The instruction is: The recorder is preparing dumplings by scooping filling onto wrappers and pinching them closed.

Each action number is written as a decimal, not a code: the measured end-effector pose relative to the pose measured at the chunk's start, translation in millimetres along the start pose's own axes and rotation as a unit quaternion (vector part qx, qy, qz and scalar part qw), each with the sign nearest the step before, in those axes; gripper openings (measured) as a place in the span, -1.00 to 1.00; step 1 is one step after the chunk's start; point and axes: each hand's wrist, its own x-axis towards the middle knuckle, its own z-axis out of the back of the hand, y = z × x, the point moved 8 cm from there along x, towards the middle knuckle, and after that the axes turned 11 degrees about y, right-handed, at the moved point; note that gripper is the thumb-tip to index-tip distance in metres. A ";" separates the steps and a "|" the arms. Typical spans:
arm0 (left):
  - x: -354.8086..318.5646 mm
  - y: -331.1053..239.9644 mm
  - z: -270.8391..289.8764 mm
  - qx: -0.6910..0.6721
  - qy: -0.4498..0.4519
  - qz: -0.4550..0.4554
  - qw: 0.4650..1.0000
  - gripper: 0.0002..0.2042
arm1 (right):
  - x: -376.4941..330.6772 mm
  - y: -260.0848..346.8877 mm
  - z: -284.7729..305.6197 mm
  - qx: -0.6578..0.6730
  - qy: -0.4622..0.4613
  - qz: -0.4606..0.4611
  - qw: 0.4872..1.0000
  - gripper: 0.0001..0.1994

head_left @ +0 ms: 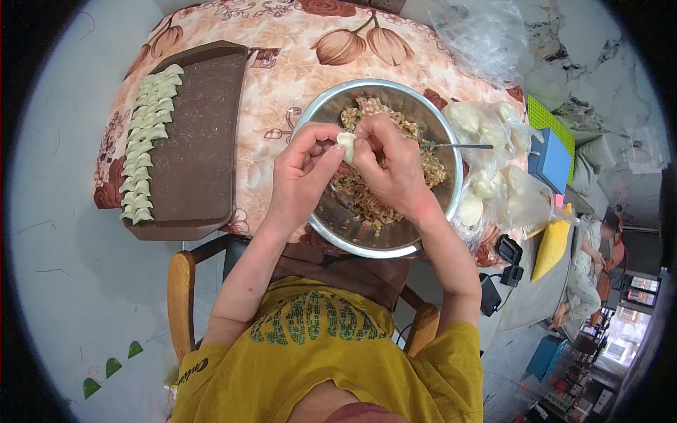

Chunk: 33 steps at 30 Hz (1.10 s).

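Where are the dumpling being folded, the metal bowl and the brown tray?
dumpling (346,144), head view, its pale top edge.
metal bowl (395,243), head view, near rim.
brown tray (201,141), head view, bare middle.

We have one view, from a fisheye camera on the head, looking almost straight down and close over the bench (282,42). Our forearms enter from the lower edge, the bowl (331,102) sits near centre, and straight edges bend toward the rim.

Bright even daylight, fisheye-bent edges
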 end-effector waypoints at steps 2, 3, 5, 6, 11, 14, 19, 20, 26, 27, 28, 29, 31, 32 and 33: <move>0.2 0.3 0.0 -0.010 -0.006 0.008 1.000 -0.82 | -0.2 0.3 0.6 0.005 0.002 -0.002 1.000 -0.83; 0.4 0.7 -0.2 -0.010 -0.005 0.007 1.000 -0.82 | -0.3 0.3 1.1 0.010 0.005 -0.004 1.000 -0.84; 0.5 3.6 0.0 -0.019 -0.005 0.015 1.000 -0.82 | -0.4 -2.8 2.2 0.024 0.014 -0.014 1.000 -0.84; 0.3 3.8 0.4 -0.019 -0.005 0.015 1.000 -0.82 | -0.3 -5.0 1.3 0.040 0.023 -0.025 0.999 -0.84; 0.4 1.3 -0.8 -0.004 -0.004 0.004 1.000 -0.80 | -0.3 -0.1 1.2 0.015 0.019 -0.029 0.999 -0.85; 0.2 -1.3 -2.4 -0.005 -0.007 0.015 1.000 -0.80 | -1.2 0.5 0.2 0.017 0.016 -0.030 0.999 -0.88; -0.1 -1.2 -0.3 0.012 -0.003 0.020 1.000 -0.80 | -0.7 1.1 -2.3 0.002 0.007 -0.006 1.000 -0.90; 0.2 -1.4 -0.5 0.019 -0.003 0.022 1.000 -0.80 | -0.7 2.3 -1.2 0.000 0.005 -0.003 1.000 -0.91; -0.2 4.7 -1.6 -0.051 -0.010 0.052 0.997 -0.81 | 0.4 -2.4 2.9 0.022 0.020 -0.029 0.999 -0.86; 0.0 4.7 -1.7 -0.052 -0.010 0.052 0.997 -0.81 | 0.8 -2.3 2.7 0.027 0.024 -0.025 0.999 -0.86; 0.4 4.4 -2.4 -0.056 -0.006 0.052 0.997 -0.81 | 0.9 -3.3 1.9 0.027 0.024 -0.026 0.999 -0.86; 0.3 3.5 -3.5 -0.059 -0.003 0.051 0.997 -0.82 | 0.4 -1.1 1.9 0.022 0.017 -0.011 1.000 -0.88; -0.2 3.0 -3.7 -0.052 0.001 0.053 0.997 -0.82 | -0.5 2.6 2.7 0.016 0.011 0.004 1.000 -0.90; -0.3 3.2 -3.5 -0.045 0.004 0.054 0.997 -0.82 | -0.4 3.2 2.1 0.008 0.016 -0.004 1.000 -0.91; -0.6 3.7 -2.9 -0.045 0.004 0.054 0.998 -0.82 | -0.3 3.1 1.2 0.000 0.021 -0.012 1.000 -0.91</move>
